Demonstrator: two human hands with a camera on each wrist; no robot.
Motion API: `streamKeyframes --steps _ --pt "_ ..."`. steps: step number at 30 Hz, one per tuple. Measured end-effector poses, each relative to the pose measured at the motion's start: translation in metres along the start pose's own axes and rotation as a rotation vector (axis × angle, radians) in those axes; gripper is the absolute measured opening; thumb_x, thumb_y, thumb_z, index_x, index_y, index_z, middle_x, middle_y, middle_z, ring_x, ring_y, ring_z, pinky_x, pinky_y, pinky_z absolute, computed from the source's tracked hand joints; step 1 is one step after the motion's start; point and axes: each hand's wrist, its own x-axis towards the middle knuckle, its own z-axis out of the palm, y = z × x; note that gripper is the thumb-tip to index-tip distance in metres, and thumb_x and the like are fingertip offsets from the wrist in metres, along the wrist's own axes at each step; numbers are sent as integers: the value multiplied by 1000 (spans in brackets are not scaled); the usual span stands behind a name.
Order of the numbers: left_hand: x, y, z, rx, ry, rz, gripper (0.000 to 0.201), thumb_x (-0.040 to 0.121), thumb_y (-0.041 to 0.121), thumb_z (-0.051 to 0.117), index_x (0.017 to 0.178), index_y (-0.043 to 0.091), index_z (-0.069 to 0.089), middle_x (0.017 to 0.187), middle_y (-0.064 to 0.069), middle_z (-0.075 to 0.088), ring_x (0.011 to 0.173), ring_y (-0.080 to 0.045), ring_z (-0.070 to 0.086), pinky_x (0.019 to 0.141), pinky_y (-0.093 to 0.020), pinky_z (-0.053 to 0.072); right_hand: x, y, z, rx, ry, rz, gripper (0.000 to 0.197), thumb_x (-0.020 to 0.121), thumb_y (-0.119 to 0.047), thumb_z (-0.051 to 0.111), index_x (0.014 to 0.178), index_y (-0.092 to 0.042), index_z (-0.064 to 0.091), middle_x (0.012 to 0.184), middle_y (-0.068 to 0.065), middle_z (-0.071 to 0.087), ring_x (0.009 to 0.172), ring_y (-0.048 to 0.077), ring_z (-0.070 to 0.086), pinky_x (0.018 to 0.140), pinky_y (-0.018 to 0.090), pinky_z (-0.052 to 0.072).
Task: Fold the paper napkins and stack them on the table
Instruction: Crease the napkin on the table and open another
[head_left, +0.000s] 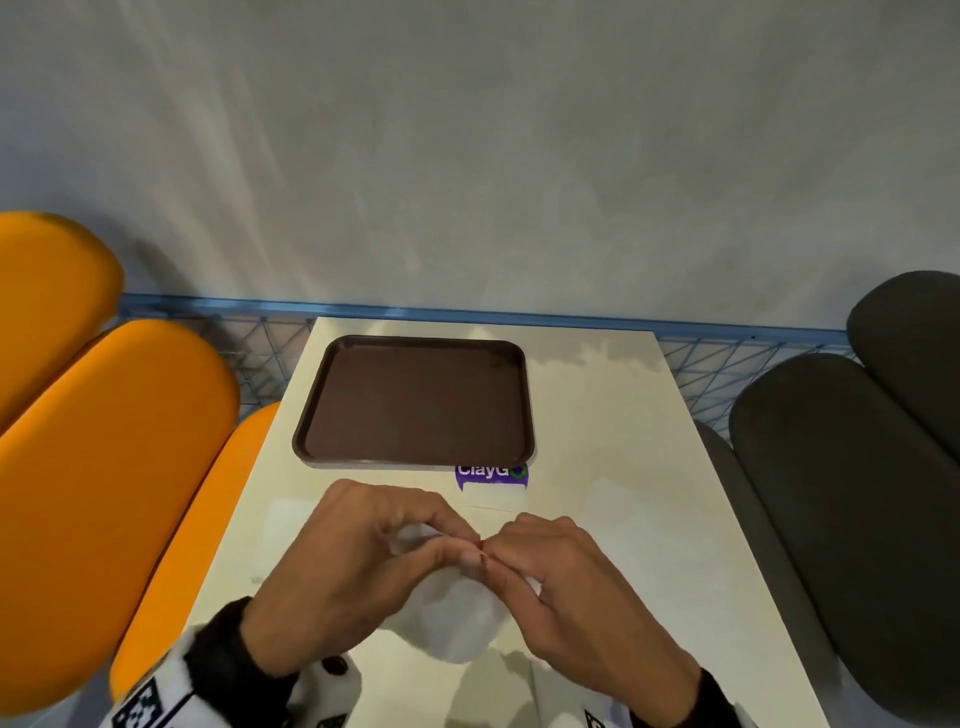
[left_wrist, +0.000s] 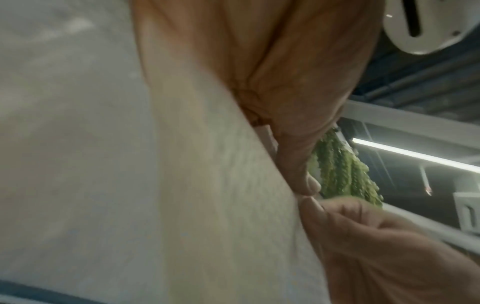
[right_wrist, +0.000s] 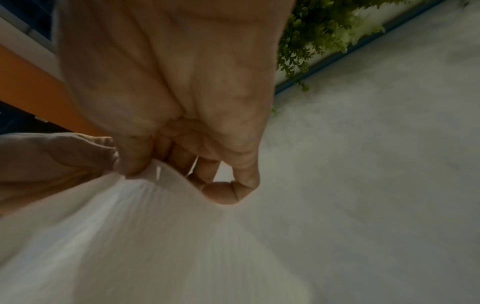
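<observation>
Sticker (head_left: 491, 472): "ClayG" | left grip (head_left: 358, 561), right grip (head_left: 566, 582): both pinching napkin (head_left: 457, 613)

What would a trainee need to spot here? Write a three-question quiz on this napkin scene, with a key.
1. True or false: the brown tray carries a stack of folded napkins.
2. Multiple choice: the white paper napkin is held by A) the left hand alone, B) the right hand alone, C) both hands, pinching it where their fingertips meet.
3. Fill in: part of the purple sticker on the table is hidden under the near edge of the ______.

Key
1. False: nothing lies in the tray.
2. C: both wrist views show thumb and fingers pinching the napkin's top, the rest hanging below the grip.
3. tray
</observation>
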Motion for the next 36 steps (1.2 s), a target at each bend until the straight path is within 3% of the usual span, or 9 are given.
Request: streamKeyframes --steps 7,12,15,18,21,23,27,31,36 --pt "-8 -6 -27 16 109 -127 14 69 49 73 72 36 79 78 29 72 82 6 68 68 -7 50 -52 55 -11 -181 -248 306 63 82 -85 13 101 -44 58 87 -33 54 90 -4 49 88 28 40" --pt "-15 -12 5 4 -201 -121 5 78 41 79 82 39 80 84 30 72 81 2 69 72 -6 49 -11 5 7 22 -341 220 54 80 -77 54 127 -49 56 127 -38 44 118 -15 35 106 19 27" --pt "-28 -26 -13 -52 -110 -176 4 82 40 76 80 39 79 82 22 74 79 -3 70 69 -12 51 5 -3 32 148 -325 121 40 97 -57 49 81 -23 63 84 -9 61 82 5 52 80 22 36" --pt "-48 -57 -39 -203 136 -303 30 75 58 70 89 32 75 87 9 75 84 -11 71 74 -25 56 19 4 41 228 -369 247 42 99 -49 52 59 -34 53 63 -16 54 66 5 50 62 19 32" --pt "-54 -85 -35 -295 -158 -501 57 67 67 75 115 38 65 112 16 71 106 -5 65 89 -27 54 43 2 57 275 -417 235 44 98 -50 53 56 -38 51 57 -20 52 61 5 48 58 22 30" --pt "-54 -107 -24 -341 -284 -538 48 76 56 77 117 32 67 110 12 73 103 -8 68 89 -32 56 60 6 77 290 -453 256 42 96 -50 57 58 -33 51 57 -16 51 60 6 47 56 22 30" --pt "-61 -171 -28 -578 -3 -737 25 88 29 71 104 10 76 102 -7 77 95 -26 74 90 -49 57 76 33 119 484 -497 525 25 83 -44 76 71 -24 68 70 -12 63 64 -1 56 59 13 38" --pt "-60 -241 -27 -586 116 -916 23 90 22 71 96 0 75 95 -13 77 91 -34 74 89 -54 57 88 61 168 734 -186 896 11 86 -23 78 85 -12 78 84 -1 77 72 10 71 64 20 49" --pt "-47 -321 -11 -419 180 -1081 33 81 29 77 64 10 56 69 -4 63 63 -24 57 64 -38 47 120 88 223 658 58 1076 9 86 -22 75 89 -14 78 85 -3 78 84 19 73 68 27 56"
